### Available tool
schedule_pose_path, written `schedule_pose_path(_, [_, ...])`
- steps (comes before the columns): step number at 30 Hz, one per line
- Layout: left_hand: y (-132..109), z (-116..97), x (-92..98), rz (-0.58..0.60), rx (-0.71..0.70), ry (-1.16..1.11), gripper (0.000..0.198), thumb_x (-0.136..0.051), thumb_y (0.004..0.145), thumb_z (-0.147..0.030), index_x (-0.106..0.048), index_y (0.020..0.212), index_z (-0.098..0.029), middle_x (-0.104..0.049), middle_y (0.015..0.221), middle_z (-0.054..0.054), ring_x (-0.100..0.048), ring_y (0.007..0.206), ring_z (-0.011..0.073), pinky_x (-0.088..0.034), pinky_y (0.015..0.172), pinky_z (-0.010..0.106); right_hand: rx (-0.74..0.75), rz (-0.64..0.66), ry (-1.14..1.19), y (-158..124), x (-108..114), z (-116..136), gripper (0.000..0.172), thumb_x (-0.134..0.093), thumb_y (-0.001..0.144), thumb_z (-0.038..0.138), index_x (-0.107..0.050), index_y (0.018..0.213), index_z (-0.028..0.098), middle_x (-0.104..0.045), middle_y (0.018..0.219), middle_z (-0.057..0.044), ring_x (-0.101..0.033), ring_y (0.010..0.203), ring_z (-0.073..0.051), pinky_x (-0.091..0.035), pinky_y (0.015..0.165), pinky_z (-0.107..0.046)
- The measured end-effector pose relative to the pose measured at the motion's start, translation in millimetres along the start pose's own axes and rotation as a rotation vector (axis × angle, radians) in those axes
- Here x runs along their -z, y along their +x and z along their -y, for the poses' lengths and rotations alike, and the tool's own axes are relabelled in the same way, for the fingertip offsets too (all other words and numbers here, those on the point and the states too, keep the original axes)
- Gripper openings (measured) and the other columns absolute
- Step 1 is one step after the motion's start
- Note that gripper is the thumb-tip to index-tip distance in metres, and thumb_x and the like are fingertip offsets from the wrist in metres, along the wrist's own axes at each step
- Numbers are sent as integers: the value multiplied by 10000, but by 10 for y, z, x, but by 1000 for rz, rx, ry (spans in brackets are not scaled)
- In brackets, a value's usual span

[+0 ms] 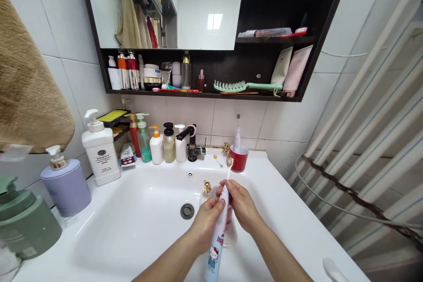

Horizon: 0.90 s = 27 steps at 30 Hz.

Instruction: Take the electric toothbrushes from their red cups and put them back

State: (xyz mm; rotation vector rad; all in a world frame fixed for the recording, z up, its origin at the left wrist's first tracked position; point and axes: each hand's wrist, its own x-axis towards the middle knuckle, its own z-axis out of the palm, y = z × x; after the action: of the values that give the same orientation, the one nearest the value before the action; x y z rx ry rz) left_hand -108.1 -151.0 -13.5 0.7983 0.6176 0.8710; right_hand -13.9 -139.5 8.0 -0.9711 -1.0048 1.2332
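Observation:
An electric toothbrush (216,242) with a pink-to-blue handle and a cartoon cat print slants up over the basin. My left hand (211,220) is closed round the upper part of its handle. My right hand (240,202) pinches it at the base of its thin white neck, the fingertips close to those of the left. Below the hands, a cup (213,192) with a gold figure handle (207,186) stands in the basin, mostly hidden. Just beyond the brush tip, a red cup (239,159) on the back ledge holds a pale pink electric toothbrush (237,141).
The white basin (142,211) has a black tap (192,143) behind it. Several pump bottles (157,147) line its back left, with a purple bottle (68,187) at the left. Overhead runs a dark cabinet (231,68) holding toiletries. White pipes (366,141) stand at the right.

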Motion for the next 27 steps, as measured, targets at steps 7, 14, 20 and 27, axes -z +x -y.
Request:
schedule_pose_path(7, [16,169,-32,5,219,89,444,-326,603,-573,-411,683,-145,-428,463,-29,-380,345,55,-263,382,190,-46,-138,366,40,116,-26,137,-488,637,301,-481,699,179,-501,514,42,-479,466,-80,-404,515,-230])
schedule_pose_path(14, [21,241,-73,-33,138,191,443,-309,591,-592,-368,658,-158,-426,443,-40,-361,318,51,-257,357,189,-14,-200,418,3,64,-56,103,-464,659,291,-453,652,189,-450,479,58,-415,411,-56,-367,434,-193])
schedule_pose_path(20, [-23,220,-121,-14,195,137,420,-316,591,-585,-335,638,-168,-404,435,-48,-351,320,48,-245,358,185,-21,-187,484,3,77,-97,113,-458,662,306,-441,665,195,-409,460,68,-368,383,-46,-321,388,-181])
schedule_pose_path(27, [-60,232,-167,-54,115,202,445,-304,581,-596,-354,634,-156,-391,419,-48,-343,304,50,-241,343,189,-25,-175,478,12,54,-100,142,-445,670,335,-440,676,193,-387,436,72,-341,368,-43,-302,382,-183])
